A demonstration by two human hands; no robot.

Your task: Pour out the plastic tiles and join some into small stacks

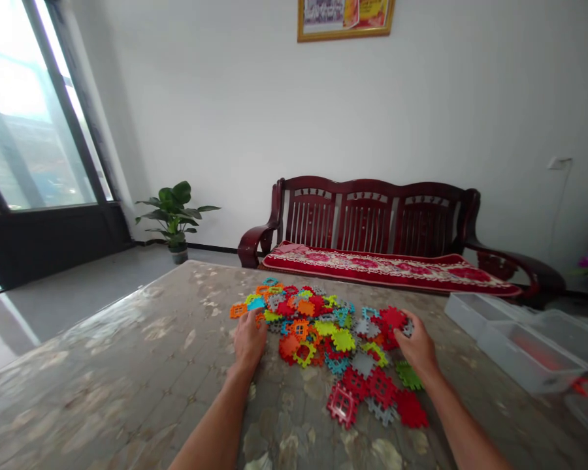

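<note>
A heap of flat, toothed plastic tiles [323, 333] in red, orange, green, blue and grey lies spread on the marbled table [127, 378]. My left hand [249, 339] rests palm down on the heap's left edge, fingers curled over the tiles there. My right hand [418, 344] is at the heap's right side, its fingers closed around a red tile [391, 321]. A joined patch of red tiles [367, 391] lies nearest to me, between my forearms.
Clear plastic bins [519, 346] stand at the table's right edge. Behind the table are a dark wooden bench [372, 228] with a red cushion, a potted plant [175, 215] on the floor and a large window at the left.
</note>
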